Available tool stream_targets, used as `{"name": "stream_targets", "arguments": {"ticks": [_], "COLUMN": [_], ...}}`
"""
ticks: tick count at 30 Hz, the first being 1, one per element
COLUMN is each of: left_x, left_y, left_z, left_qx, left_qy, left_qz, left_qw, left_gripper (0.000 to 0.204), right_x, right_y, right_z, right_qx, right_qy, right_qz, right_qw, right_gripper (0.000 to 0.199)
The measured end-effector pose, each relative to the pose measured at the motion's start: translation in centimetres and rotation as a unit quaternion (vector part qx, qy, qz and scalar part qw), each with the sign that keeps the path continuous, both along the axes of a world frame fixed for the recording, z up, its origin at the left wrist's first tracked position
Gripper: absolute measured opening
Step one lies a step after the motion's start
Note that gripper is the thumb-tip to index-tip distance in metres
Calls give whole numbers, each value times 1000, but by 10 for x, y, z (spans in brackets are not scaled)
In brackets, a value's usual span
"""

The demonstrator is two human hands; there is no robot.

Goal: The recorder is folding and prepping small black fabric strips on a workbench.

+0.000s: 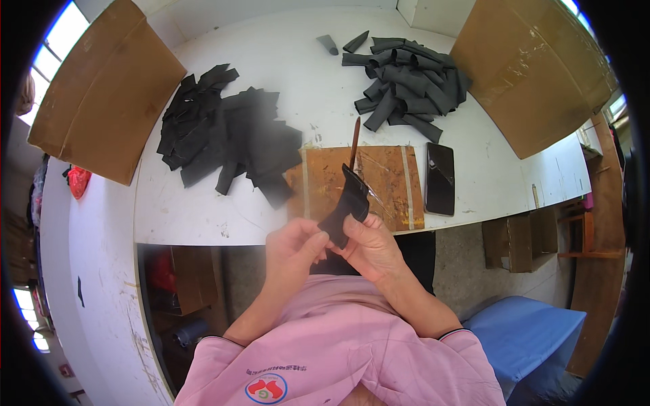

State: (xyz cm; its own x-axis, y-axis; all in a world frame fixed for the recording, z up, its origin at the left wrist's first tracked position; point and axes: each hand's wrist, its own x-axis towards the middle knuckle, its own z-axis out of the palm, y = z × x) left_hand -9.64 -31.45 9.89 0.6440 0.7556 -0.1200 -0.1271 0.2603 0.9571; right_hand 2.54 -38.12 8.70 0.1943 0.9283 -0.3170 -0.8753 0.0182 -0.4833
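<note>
Both my hands are at the table's front edge with a black fabric piece (pixel 351 206) between them. My right hand (pixel 371 247) grips its lower part, thumb on top. At its lower left edge my left hand (pixel 298 245) closes thumb and fingertips in a pinch. A thin brown pointed stick (pixel 355 139) rises from the upper end of the fabric; its lower part is hidden. Behind them lies a brown board (pixel 396 179) with pale tape strips. Flat black fabric pieces (pixel 250 135) are heaped at the left. Rolled black fabric tubes (pixel 406 84) are piled at the far right.
Cardboard boxes stand at the left (pixel 108 88) and right (pixel 531 74) of the white table (pixel 298 74). A dark phone (pixel 440 179) lies right of the board. Below on the right are a blue cloth-like cover (pixel 518 331) and an open carton (pixel 518 240).
</note>
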Motion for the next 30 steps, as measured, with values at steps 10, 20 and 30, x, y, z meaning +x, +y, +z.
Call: {"name": "stream_targets", "arguments": {"ticks": [10,20,30], "left_x": [35,58,65], "left_y": [-23,-35,-37], "left_z": [7,15,10], "left_qx": [-32,13,-4], "left_qy": [-101,-69,-56], "left_qz": [-38,-48,-59], "left_qw": [994,996,997], "left_gripper": [13,16,14], "right_x": [15,20,26], "right_y": [-23,-34,-38], "right_z": [18,12,9], "right_qx": [34,-20,-19], "right_qy": [-28,-23,-25], "right_qz": [-113,-161,-177], "right_qw": [993,987,984], "right_gripper": [18,16,16]}}
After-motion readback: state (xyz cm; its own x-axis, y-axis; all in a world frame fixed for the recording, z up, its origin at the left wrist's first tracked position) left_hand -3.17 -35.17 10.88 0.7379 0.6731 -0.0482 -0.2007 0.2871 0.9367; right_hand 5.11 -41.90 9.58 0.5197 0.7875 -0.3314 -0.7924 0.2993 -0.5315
